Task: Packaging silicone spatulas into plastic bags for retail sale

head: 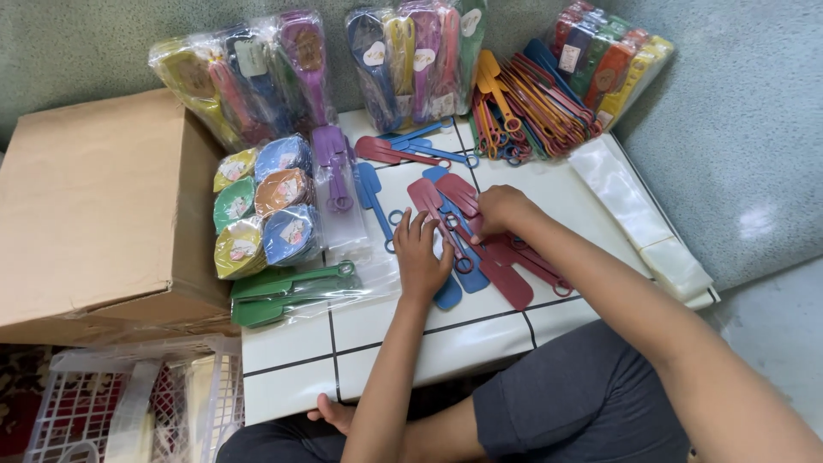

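Loose red and blue plastic spatulas (501, 266) with ring handles lie fanned on a white tiled board (480, 330). My left hand (420, 253) rests flat on the blue ones, fingers spread. My right hand (501, 210) presses on the red spatula blades (446, 193) just right of it, fingers curled over them. Whether either hand actually grips a spatula is hard to tell. My legs are folded under the board's near edge.
A brown cardboard box (94, 214) stands at left. Bagged coloured spatulas (257, 77) lean at the back, with a loose orange and red pile (523, 107). Green bagged spatulas (291, 291), stacked bagged ones (261, 214), clear bags (634, 210) and a white basket (103, 403) surround the board.
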